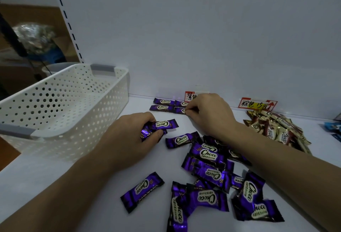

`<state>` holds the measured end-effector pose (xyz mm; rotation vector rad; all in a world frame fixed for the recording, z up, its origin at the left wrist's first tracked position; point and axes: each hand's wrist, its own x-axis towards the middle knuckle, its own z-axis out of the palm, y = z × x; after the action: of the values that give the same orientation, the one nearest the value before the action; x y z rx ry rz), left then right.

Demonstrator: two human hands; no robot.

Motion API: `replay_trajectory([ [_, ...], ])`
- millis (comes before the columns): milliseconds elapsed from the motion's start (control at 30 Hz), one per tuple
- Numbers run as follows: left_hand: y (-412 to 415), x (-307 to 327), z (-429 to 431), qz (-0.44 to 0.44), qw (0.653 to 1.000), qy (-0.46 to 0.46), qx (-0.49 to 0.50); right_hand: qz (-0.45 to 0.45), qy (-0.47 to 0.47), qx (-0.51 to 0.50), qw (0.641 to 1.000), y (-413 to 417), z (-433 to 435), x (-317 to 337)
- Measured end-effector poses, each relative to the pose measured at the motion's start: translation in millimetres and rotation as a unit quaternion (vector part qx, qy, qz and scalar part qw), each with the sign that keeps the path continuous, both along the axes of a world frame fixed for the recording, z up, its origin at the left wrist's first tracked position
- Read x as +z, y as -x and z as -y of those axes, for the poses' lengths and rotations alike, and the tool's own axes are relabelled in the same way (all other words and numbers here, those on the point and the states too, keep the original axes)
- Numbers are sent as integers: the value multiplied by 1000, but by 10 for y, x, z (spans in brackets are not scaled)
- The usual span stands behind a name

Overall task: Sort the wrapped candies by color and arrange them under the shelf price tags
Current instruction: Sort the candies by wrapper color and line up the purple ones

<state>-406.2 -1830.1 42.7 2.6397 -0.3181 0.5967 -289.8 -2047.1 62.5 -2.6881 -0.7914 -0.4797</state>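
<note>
Purple-wrapped and lying long axis left-to-right, in two short ranks against the far wall, directly below the purple price tag [189, 96]: arranged row [164, 107]; being pinched at the right end of its near-right candy by the right hand [208, 113], thumb and forefinger curling onto the wrapper, knuckles covering part of that tag.

Gripping a small clutch of held purple candies [158, 127] in the left hand [132, 135], fingers curling round them, wrapper ends sticking out rightward; sitting near and left of the row, so probably supplying the next piece.

Needing, by the look of it, each fresh candy turned to that same left-right axis before being laid just on the near side of the second rank.

Waiting nearer and to the right: loose purple pile [212, 167], lying at all angles, partly under the right forearm; lying between pile and left hand, single purple candy [178, 140], closer to the left hand.

Resting well to the right, under the brown price tag [257, 103]: brown-and-gold heap [276, 130]; standing at far left, white perforated basket [73, 102].
</note>
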Motion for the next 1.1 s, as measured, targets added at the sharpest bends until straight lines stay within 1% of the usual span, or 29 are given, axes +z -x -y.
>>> replay_trajectory([
  [133,11,27,6,7,1000,3,-14,0,9,4,1000,-2,2,-11],
  [167,17,38,11,9,1000,9,-19,11,-1,12,1000,17,10,-4],
  [200,21,49,17,11,1000,14,-26,10,-32,37,999,62,22,26],
  [233,25,58,21,13,999,17,-31,-18,-80,76,994,135,30,80],
  [267,24,65,21,16,999,20,-37,-76,-123,122,982,220,33,152],
  [300,25,70,19,20,999,22,-42,-153,-150,168,962,306,23,229],
  [333,22,70,15,22,998,25,-47,-219,-157,202,942,379,-1,291],
  [367,20,69,13,22,998,27,-50,-250,-152,219,931,432,-26,321],
  [433,21,65,26,18,998,24,-52,-259,-157,218,928,472,-38,324],
  [500,41,71,46,18,999,26,-41,-273,-193,202,920,464,3,345],
  [633,64,94,55,16,997,72,5,-331,-280,156,887,402,225,387],
  [700,74,116,65,10,995,100,24,-343,-303,111,882,359,339,402],
  [733,85,132,72,9,993,117,33,-334,-304,91,887,337,388,406],
  [800,119,165,97,4,989,144,37,-290,-291,53,910,275,474,391],
  [867,158,181,130,-3,989,144,25,-239,-260,13,935,214,526,361],
  [900,171,180,144,-5,990,136,20,-222,-233,-6,947,194,542,347],
  [1000,176,156,155,6,993,114,23,-202,-112,-53,972,193,570,286],
  [1100,181,143,161,2,992,122,42,-150,-51,-52,986,186,601,191],
])
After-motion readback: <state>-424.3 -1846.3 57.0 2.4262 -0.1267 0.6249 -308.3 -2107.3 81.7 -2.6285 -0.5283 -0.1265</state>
